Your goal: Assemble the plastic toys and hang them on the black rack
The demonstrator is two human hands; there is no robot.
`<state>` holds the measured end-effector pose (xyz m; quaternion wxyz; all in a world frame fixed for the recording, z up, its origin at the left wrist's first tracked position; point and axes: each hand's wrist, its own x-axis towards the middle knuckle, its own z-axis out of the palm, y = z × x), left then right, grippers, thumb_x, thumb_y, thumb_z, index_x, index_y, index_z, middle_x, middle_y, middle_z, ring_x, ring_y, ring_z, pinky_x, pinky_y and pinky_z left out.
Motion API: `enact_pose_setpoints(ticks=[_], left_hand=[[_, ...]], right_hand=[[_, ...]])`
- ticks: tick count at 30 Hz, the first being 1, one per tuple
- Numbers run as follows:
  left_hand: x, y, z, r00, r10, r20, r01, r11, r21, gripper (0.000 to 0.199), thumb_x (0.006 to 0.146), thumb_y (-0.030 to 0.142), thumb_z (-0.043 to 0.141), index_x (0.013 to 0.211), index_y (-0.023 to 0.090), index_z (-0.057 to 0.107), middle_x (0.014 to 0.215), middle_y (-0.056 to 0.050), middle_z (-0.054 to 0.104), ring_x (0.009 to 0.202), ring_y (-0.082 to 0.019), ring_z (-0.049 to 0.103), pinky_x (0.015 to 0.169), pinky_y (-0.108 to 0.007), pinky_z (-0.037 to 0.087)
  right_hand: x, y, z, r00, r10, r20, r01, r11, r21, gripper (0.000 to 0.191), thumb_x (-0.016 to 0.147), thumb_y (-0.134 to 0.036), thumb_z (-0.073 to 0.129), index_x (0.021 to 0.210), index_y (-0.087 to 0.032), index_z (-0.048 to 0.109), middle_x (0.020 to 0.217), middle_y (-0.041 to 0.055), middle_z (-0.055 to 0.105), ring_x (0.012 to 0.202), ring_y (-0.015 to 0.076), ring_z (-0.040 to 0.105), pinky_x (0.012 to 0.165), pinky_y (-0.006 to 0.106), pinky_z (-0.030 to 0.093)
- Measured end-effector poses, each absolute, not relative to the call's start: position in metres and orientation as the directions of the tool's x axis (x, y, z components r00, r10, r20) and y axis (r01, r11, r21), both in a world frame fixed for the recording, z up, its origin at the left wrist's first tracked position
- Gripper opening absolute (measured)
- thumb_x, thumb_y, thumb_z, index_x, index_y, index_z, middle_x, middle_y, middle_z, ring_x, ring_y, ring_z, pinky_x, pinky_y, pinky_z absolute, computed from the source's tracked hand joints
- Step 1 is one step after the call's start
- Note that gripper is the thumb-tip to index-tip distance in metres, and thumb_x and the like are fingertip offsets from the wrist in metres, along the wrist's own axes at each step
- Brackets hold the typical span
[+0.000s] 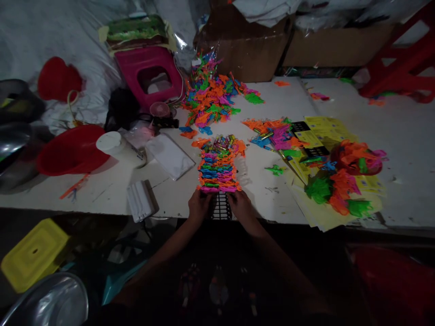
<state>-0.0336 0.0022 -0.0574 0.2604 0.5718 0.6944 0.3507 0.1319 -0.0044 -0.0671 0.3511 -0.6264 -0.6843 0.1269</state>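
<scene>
A black wire rack [220, 206] lies near the table's front edge. Packed rows of small plastic pieces [217, 170] in orange, blue, green and pink cover its far part. My left hand [199, 209] is closed at the left end of the nearest pink row, and my right hand [241, 208] is closed at its right end. Fingertips of both hands touch the pink plastic pieces [219, 189], partly hiding the ends. Shiny, yellowish small tubes [224, 144] lie at the far end of the rows.
Loose plastic pieces form a large heap [214, 97] at the back. More lie right, by yellow printed cards [326, 129] and a filled red bowl [365, 170]. Left stand a white bottle [125, 151], a white power bank [139, 201], a red basin [73, 149] and a pink stool [149, 74].
</scene>
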Motion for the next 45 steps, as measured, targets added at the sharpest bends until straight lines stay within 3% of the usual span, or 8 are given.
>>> enact_pose_setpoints(ticks=[6,12,24,36,40,45], left_hand=[[-0.033,0.005,-0.048,-0.280,0.958,-0.056,0.494,0.194,0.848,0.029,0.064,0.040,0.065,0.084,0.019,0.062,0.076,-0.003,0.069,0.072,-0.018,0.064,0.066,-0.026,0.049],[-0.033,0.009,-0.044,-0.315,0.947,-0.061,0.413,0.195,0.890,0.035,0.059,0.041,0.069,0.083,0.017,0.062,0.075,-0.003,0.070,0.070,-0.017,0.064,0.064,-0.026,0.050],[-0.028,0.002,-0.045,-0.308,0.951,0.017,0.653,0.198,0.731,0.028,0.065,0.041,0.063,0.078,0.017,0.063,0.070,-0.004,0.069,0.067,-0.018,0.064,0.061,-0.026,0.047],[-0.031,0.006,-0.052,-0.180,0.983,0.044,0.687,0.094,0.721,0.025,0.071,0.039,0.058,0.085,0.019,0.061,0.073,-0.003,0.068,0.066,-0.016,0.062,0.059,-0.024,0.044],[-0.033,0.006,-0.050,-0.132,0.987,0.089,0.744,0.040,0.667,0.022,0.074,0.038,0.053,0.077,0.017,0.062,0.069,-0.004,0.066,0.063,-0.015,0.060,0.058,-0.023,0.042],[-0.033,0.005,-0.051,-0.132,0.987,0.092,0.713,0.030,0.700,0.025,0.076,0.037,0.050,0.069,0.016,0.061,0.063,-0.002,0.062,0.056,-0.013,0.055,0.056,-0.022,0.041]], right_hand=[[0.133,-0.003,-0.073,0.046,0.948,0.316,0.745,0.178,-0.643,0.015,0.079,-0.027,0.048,0.084,-0.018,0.059,0.078,0.0062,0.063,0.076,0.0181,0.059,0.070,0.030,0.049],[0.134,-0.002,-0.074,0.023,0.964,0.265,0.711,0.171,-0.682,0.015,0.079,-0.024,0.049,0.087,-0.019,0.061,0.085,0.0067,0.065,0.082,0.0182,0.060,0.075,0.031,0.048],[0.134,-0.002,-0.075,0.032,0.957,0.288,0.689,0.187,-0.700,0.014,0.079,-0.024,0.051,0.084,-0.018,0.063,0.083,0.0078,0.066,0.079,0.0186,0.061,0.073,0.031,0.049],[0.135,0.000,-0.072,0.019,0.954,0.298,0.755,0.181,-0.630,0.017,0.078,-0.029,0.052,0.087,-0.019,0.063,0.082,0.0071,0.066,0.077,0.0189,0.061,0.070,0.029,0.049],[0.132,-0.001,-0.070,0.020,0.966,0.258,0.787,0.143,-0.600,0.019,0.079,-0.028,0.048,0.086,-0.019,0.063,0.080,0.0070,0.066,0.074,0.0192,0.061,0.068,0.030,0.048],[0.126,-0.003,-0.062,0.011,0.978,0.208,0.787,0.120,-0.606,0.022,0.079,-0.025,0.046,0.092,-0.018,0.063,0.087,0.0083,0.067,0.078,0.0202,0.061,0.069,0.031,0.049]])
